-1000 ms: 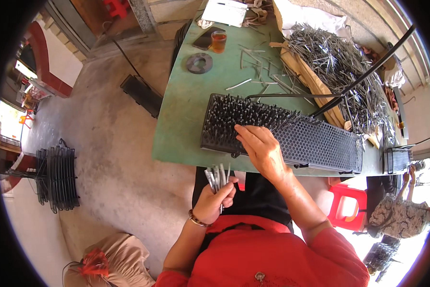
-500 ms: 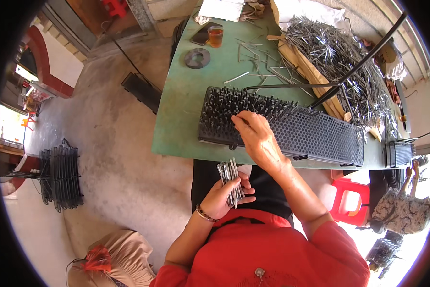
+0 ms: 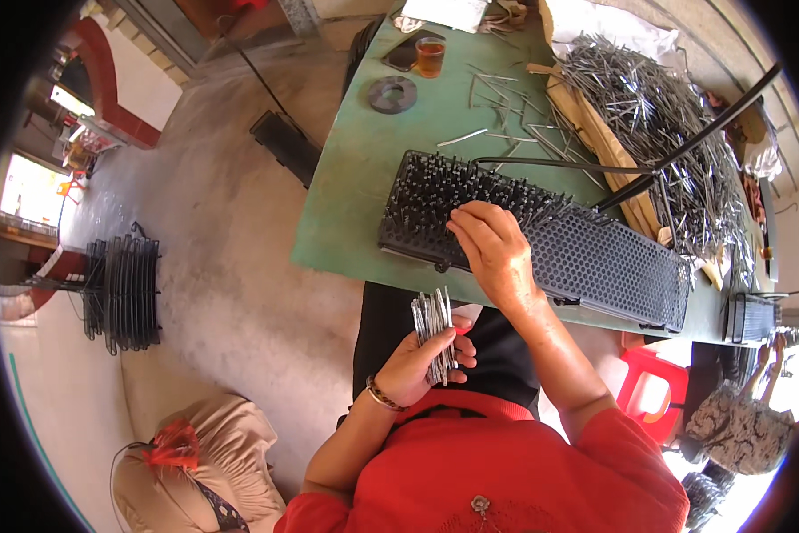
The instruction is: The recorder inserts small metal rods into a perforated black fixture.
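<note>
A bundle of thin silvery metal rods [image 3: 433, 333] stands in my left hand [image 3: 413, 364], gripped by the thumb and fingers in front of my lap. Over the black perforated rack [image 3: 599, 262], my right hand [image 3: 497, 253] has its thumb and fingertips pinched together. Whatever that pinch holds is too small or hidden to make out. Many dark rod ends [image 3: 453, 186] stick up out of the holes in the rack's left part, right beside my right fingertips. The rack's right part shows bare holes.
On the green table [image 3: 346, 195] lie loose rods [image 3: 506, 98], a grey ring [image 3: 392, 95], a phone [image 3: 408, 53] and a cup of amber drink [image 3: 430, 58]. A large rod heap [image 3: 657, 115] lies behind a wooden board [image 3: 595, 133]. Black bars [image 3: 702, 124] cross above the rack. Another person [image 3: 742, 426] works at right.
The whole view has turned slightly, so the table and rack sit further right. My right hand stays pinched at the rack's front, and my left hand keeps its bundle.
</note>
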Tool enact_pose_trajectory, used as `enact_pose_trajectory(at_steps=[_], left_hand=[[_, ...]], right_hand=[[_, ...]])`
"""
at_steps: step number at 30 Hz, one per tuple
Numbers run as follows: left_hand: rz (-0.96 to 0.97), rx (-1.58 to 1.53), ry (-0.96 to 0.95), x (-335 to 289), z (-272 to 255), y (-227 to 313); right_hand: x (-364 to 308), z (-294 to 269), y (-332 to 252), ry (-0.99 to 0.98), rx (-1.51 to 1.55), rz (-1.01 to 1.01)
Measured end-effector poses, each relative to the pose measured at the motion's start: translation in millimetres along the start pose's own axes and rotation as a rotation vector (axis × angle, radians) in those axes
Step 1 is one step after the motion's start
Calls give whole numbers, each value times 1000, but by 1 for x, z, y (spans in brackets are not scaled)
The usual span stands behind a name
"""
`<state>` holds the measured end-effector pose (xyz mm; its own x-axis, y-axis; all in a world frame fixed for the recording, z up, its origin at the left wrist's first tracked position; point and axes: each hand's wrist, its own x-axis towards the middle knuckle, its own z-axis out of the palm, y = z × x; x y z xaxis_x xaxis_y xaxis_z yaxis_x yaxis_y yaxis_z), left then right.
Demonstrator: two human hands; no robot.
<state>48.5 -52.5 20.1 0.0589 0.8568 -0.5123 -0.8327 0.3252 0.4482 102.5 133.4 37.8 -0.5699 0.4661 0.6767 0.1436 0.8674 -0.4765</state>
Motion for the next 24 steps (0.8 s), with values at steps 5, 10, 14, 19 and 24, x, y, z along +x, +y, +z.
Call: enact_pose_trajectory(at_steps=[5,10,14,19,24], left_hand=[[45,27,38,-4,6,-3],[51,16,40,-5,8,4],[35,74,8,1,5,11],[-30,109,-111,14,-5,21],[-19,150,-133,29,-8,25]], right_hand=[[2,-7,0,-88,2,-54],[-3,-32,-16,-137,221,154],[-18,-38,-22,-547,483,548],[-33,-35,-20,-520,656,878],[-40,-39,-24,-370,595,993]])
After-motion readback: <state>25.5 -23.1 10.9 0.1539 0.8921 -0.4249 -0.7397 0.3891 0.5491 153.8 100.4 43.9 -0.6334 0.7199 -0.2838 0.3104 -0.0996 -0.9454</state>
